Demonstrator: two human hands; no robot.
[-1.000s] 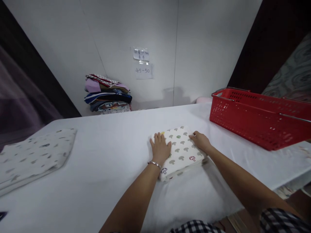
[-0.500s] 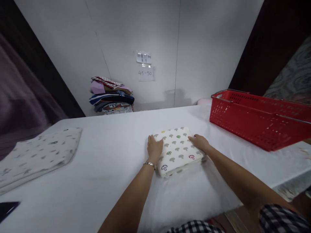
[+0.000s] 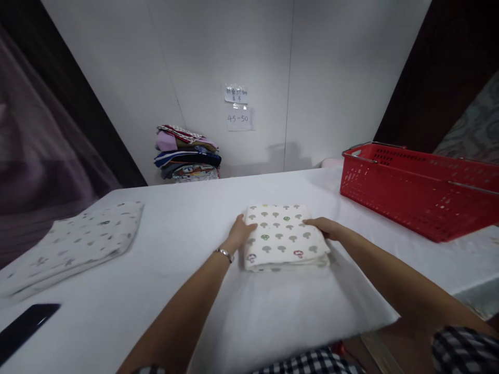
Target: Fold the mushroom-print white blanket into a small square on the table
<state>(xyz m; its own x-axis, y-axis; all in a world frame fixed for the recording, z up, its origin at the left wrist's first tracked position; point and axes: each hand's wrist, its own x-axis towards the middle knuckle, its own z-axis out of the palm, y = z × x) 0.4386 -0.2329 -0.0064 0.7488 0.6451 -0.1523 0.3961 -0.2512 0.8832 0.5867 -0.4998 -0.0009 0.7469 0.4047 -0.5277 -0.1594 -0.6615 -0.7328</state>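
Note:
A folded white cloth [image 3: 284, 236] printed with grey, green and red mushrooms lies on the white-covered table, near its front. My left hand [image 3: 240, 231], with a silver bracelet at the wrist, holds its left side, thumb over the top edge. On the opposite side my right hand [image 3: 326, 227] grips the right edge, its thumb on top and the other fingers lower down and partly hidden. Between the hands the cloth lies flat and squared, its layers showing along the near edge.
At the left lies another folded, printed white cloth [image 3: 86, 239], with a dark phone-like object [image 3: 27, 327] nearer me. A pile of folded fabrics [image 3: 189, 154] stands by the wall. A red plastic basket [image 3: 413, 195] with metal handles sits at the right. Paper signs [image 3: 238, 118] hang on the wall.
The mushroom cloth has turned slightly and now lies squarer to me. My left hand has shifted a little left along its side; the right hand keeps its place at the right edge.

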